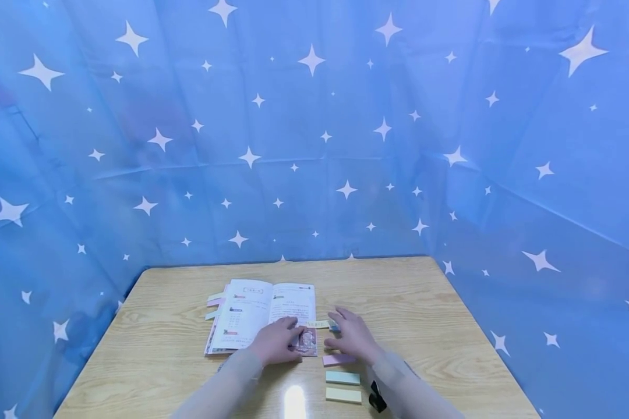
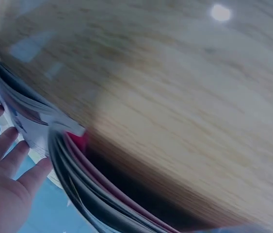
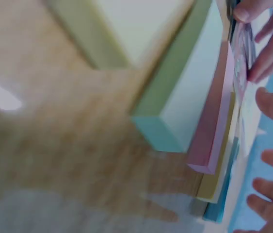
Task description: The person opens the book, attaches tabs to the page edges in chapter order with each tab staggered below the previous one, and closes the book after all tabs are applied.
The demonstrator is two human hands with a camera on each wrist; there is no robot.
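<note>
An open book (image 1: 246,314) with printed pages lies on the wooden table. My left hand (image 1: 276,340) rests on the lower part of its right page, beside a reddish-brown picture (image 1: 308,340); in the left wrist view its fingers (image 2: 10,155) are spread against the book. A yellow sticky note (image 1: 317,324) with writing reaches past the page's right edge. My right hand (image 1: 353,336) hovers just right of the book with fingers apart, holding nothing visible. Below and beside it lie a blue pad (image 3: 218,206), a yellow pad (image 3: 216,177) and a pink pad (image 1: 339,360) of sticky notes.
Nearer the table's front are a green pad (image 1: 343,377) and another yellow pad (image 1: 343,396). Coloured tabs (image 1: 215,301) stick out from the book's left side. A small black object (image 1: 377,398) sits by the right forearm. A blue star-patterned curtain (image 1: 314,145) surrounds the table (image 1: 430,361).
</note>
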